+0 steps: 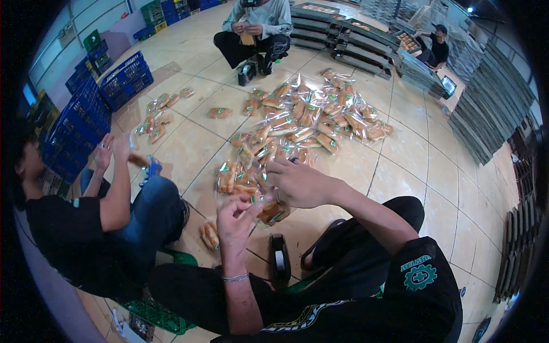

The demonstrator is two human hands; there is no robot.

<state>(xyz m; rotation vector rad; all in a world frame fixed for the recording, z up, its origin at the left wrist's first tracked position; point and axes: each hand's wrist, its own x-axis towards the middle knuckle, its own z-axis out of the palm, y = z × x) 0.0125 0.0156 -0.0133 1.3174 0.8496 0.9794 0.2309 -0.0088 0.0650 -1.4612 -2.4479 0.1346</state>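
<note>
The black sleeve (420,303) bears a green badge (421,277) — gear-shaped.

Bagged bread (273,214) (browned, partly hidden) shows just below the hands (303,186).

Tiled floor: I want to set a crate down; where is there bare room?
A wide bare patch of tiled floor lies between the bread pile and the grey stack at right. A smaller one lies between the pile and the small packet group at left, around one lone packet. It's crowded around the left hand and right hand.
</note>
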